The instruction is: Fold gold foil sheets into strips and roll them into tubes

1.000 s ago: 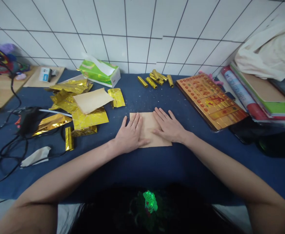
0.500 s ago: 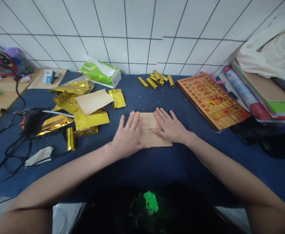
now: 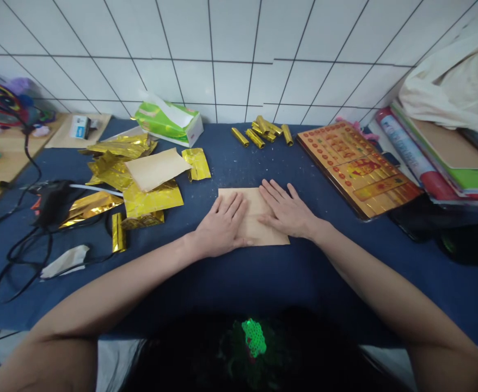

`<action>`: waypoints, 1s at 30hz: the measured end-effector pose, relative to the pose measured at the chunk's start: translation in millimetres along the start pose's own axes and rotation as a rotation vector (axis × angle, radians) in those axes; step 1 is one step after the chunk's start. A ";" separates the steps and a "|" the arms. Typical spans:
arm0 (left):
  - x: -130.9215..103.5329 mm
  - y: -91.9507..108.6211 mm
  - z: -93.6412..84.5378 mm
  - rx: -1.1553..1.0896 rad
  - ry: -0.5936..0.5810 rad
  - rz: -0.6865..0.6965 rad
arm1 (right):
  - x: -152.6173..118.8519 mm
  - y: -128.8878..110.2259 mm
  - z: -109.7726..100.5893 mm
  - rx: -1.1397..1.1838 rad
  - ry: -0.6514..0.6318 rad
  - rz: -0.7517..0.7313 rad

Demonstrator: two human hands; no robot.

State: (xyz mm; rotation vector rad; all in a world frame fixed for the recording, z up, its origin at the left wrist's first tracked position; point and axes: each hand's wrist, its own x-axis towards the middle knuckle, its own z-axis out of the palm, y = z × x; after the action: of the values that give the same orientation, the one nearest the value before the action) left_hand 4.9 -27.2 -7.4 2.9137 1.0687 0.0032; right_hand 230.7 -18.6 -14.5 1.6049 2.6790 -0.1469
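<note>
A sheet of tan paper [image 3: 254, 209] lies flat on the dark blue tabletop [image 3: 243, 277] in front of me. My left hand [image 3: 222, 224] rests palm down on its left part, fingers stretched out and pointing away from me. On the sheet's right part lies my right hand [image 3: 286, 209], also palm down, with the fingers spread. Neither hand grips anything. The paper's top left corner and bottom right corner show; the areas under both palms are hidden.
Gold foil pieces [image 3: 153, 198] and another tan sheet [image 3: 157, 169] lie left, near a black glue gun [image 3: 53, 201] with cables. Behind stand a green tissue pack [image 3: 167, 122] and several gold rolls [image 3: 263, 128]. An orange-gold box [image 3: 357, 169] lies right.
My left hand has shifted slightly toward me on the paper, uncovering its top left corner, and its fingers now point more to the right. My right hand has hardly moved.
</note>
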 end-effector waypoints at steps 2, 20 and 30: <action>-4.5 -2.6 -0.4 0.009 -0.006 -0.009 | -2.8 6.7 -2.5 -0.012 -0.012 0.065; -7.7 -3.0 -4.2 -0.002 -0.056 -0.026 | -43.7 -42.7 -30.1 0.132 0.103 -0.309; -21.8 0.5 -26.9 -0.078 0.003 0.134 | -47.2 -34.0 -34.0 0.112 0.036 -0.340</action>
State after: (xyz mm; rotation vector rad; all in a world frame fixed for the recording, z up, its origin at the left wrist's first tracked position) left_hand -11.9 -40.7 19.8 2.9089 0.8518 0.0517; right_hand 224.2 -73.0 24.7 1.1686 2.9984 -0.2787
